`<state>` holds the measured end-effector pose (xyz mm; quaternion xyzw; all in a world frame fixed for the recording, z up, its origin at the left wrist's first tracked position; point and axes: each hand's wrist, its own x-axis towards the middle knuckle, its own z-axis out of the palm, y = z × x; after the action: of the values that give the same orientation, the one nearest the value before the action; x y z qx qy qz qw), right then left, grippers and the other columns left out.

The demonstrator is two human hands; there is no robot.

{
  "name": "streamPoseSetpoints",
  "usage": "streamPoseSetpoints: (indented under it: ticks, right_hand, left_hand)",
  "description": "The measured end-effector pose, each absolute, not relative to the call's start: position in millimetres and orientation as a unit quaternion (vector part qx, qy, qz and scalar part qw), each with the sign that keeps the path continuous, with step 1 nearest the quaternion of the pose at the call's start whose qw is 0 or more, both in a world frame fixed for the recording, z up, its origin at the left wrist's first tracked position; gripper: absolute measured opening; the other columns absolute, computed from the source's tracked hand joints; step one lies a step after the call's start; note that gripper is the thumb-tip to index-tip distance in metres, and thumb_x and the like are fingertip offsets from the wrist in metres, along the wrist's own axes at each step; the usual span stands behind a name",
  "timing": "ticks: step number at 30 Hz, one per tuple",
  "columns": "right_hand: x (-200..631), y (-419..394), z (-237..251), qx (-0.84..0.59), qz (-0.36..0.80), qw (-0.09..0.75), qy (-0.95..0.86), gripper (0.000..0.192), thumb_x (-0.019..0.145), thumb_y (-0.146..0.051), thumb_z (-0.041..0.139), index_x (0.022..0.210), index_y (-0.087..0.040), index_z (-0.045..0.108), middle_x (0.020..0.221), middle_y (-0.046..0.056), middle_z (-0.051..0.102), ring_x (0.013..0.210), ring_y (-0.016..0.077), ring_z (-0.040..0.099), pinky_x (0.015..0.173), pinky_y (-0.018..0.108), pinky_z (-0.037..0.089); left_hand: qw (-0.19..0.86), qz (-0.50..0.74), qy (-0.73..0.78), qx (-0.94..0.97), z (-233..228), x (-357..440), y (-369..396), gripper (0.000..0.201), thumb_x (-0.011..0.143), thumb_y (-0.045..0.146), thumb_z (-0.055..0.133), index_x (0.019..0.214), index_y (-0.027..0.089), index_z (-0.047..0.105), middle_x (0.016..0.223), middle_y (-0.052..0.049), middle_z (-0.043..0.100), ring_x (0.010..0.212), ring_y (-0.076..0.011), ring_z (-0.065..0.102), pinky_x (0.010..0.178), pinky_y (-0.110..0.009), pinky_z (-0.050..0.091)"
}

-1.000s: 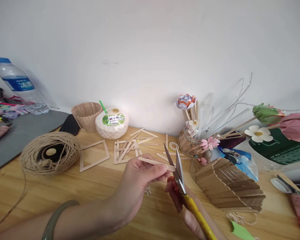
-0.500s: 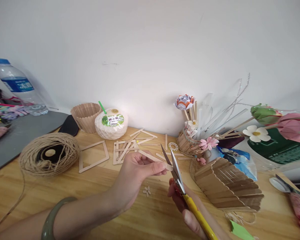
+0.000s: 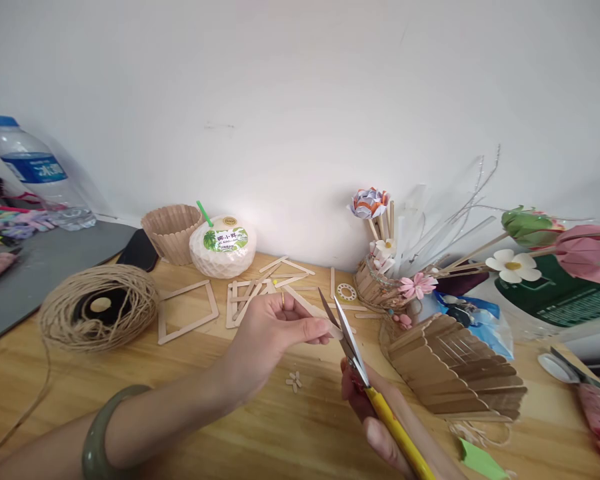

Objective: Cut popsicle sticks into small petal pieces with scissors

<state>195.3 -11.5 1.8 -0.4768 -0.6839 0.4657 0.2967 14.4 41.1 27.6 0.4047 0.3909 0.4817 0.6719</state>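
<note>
My left hand (image 3: 275, 333) pinches a thin wooden craft stick (image 3: 310, 311) above the wooden table (image 3: 180, 393), its right end lying between the blades of the scissors (image 3: 353, 350). My right hand (image 3: 375, 417) grips the yellow-handled scissors from below, blades apart and pointing up and left. A small cluster of cut stick ends (image 3: 294, 381) lies on the table just under my left hand.
Glued stick frames (image 3: 187, 311) and loose sticks (image 3: 260, 293) lie behind the hands. A twine ball (image 3: 97, 307) sits left, a stick cup (image 3: 173, 232) and coconut drink (image 3: 223, 245) at the back, a stick-built basket (image 3: 455, 370) and paper flowers (image 3: 517, 265) right, a water bottle (image 3: 33, 170) far left.
Both hands drifted slightly left and up, the stick tilting more steeply. The scissor blades stay apart around the stick's end.
</note>
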Motion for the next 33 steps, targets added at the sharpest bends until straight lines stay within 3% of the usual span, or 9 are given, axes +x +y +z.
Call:
streamPoseSetpoints:
  ticks: [13,25,33]
  right_hand:
    - [197.2,-11.2,-7.9,-0.454,0.469,0.284,-0.702,0.055,0.075,-0.075,0.036,0.090,-0.023,0.049,0.075,0.001,0.042,0.066,0.0190,0.041,0.061,0.030,0.037]
    - [195.6,-10.0,0.0,-0.464,0.481,0.293,-0.684,0.055,0.069,-0.077,0.042,0.076,-0.023,0.048,0.065,-0.001,0.041,0.058,0.0168,0.038,0.055,0.027,0.039]
    - [191.8,-8.3,1.3,-0.464,0.497,0.282,-0.677,0.059,0.066,-0.082,0.039,0.072,-0.023,0.040,0.064,-0.003,0.034,0.059,0.0157,0.030,0.052,0.026,0.028]
  left_hand:
    - [0.650,0.467,0.401,0.447,31.4,11.6,44.0,0.014,0.063,0.020,0.074,0.058,0.014,0.062,0.057,0.000,0.068,0.056,-0.0100,0.061,0.058,-0.021,0.048]
    - [0.652,0.465,0.396,0.450,33.6,11.1,44.4,0.013,0.064,0.018,0.073,0.058,0.014,0.062,0.055,0.001,0.066,0.054,-0.0086,0.059,0.057,-0.020,0.047]
    - [0.657,0.466,0.390,0.446,36.3,10.9,43.7,0.013,0.062,0.018,0.073,0.056,0.014,0.062,0.055,0.000,0.066,0.054,-0.0102,0.060,0.058,-0.022,0.048]
